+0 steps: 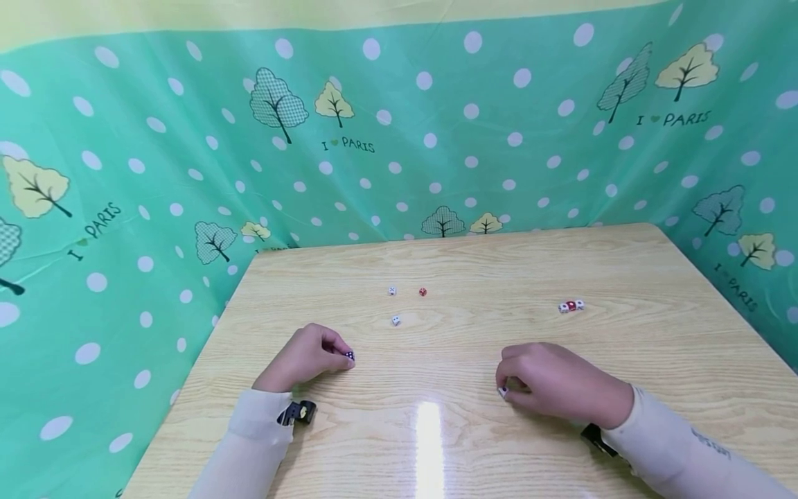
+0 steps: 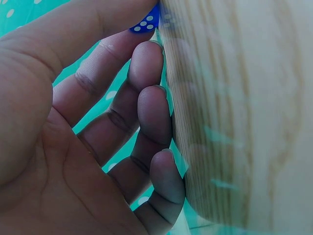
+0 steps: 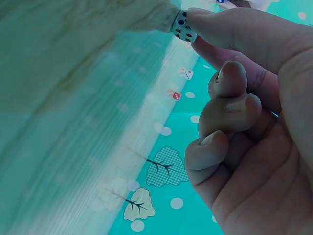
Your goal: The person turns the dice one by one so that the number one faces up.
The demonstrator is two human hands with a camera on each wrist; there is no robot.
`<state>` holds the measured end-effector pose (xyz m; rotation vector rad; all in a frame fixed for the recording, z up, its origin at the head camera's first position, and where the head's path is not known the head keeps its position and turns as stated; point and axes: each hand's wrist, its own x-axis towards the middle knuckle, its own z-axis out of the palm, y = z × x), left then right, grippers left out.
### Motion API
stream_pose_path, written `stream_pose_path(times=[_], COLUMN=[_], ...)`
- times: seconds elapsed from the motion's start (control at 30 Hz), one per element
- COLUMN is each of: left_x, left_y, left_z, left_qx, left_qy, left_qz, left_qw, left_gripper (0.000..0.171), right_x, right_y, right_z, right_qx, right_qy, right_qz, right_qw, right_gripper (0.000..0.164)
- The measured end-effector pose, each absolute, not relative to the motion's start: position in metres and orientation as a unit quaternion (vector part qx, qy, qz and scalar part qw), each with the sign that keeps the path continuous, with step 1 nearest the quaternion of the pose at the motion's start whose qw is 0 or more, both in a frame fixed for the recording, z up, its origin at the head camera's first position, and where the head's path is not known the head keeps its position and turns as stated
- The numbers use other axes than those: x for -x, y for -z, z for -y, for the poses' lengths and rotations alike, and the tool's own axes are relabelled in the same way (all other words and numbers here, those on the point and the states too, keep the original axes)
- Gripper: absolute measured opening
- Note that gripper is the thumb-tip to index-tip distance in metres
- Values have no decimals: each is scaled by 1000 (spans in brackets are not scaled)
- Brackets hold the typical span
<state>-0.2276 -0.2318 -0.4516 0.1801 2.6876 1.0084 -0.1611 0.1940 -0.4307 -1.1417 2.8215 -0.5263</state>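
Note:
Between thumb and fingertips, my left hand (image 1: 310,356) pinches a blue die (image 1: 350,355) with white dots, down at the wooden tabletop. The left wrist view shows that blue die (image 2: 145,22) against the wood, partly hidden by the thumb. Over on the right, my right hand (image 1: 555,381) pinches a white die (image 1: 502,392) low at the table. Dark and red dots show on this white die (image 3: 184,29) in the right wrist view, where its other fingers are curled inward. Ahead of the left hand lie a white die (image 1: 395,320), another white die (image 1: 392,291) and a red die (image 1: 422,292).
Beyond the right hand, a short row holds a red die (image 1: 571,305) with a white die (image 1: 580,304) and another white die (image 1: 564,308) at its ends. A green dotted curtain (image 1: 399,138) borders the wooden table (image 1: 474,270) behind and at both sides.

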Motion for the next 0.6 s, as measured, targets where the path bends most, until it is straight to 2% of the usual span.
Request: stream_pose_path(times=[0.6], left_x=[228], left_y=[453], left_z=[233], left_qx=[-62], left_qy=[-342], left_qz=[-928], left_qw=[135], left_gripper=[13], right_x=[176], right_y=[434], right_z=[-208], right_qx=[350], right_qy=[158], right_qz=[-923], right_qw=[-8], right_gripper=[13])
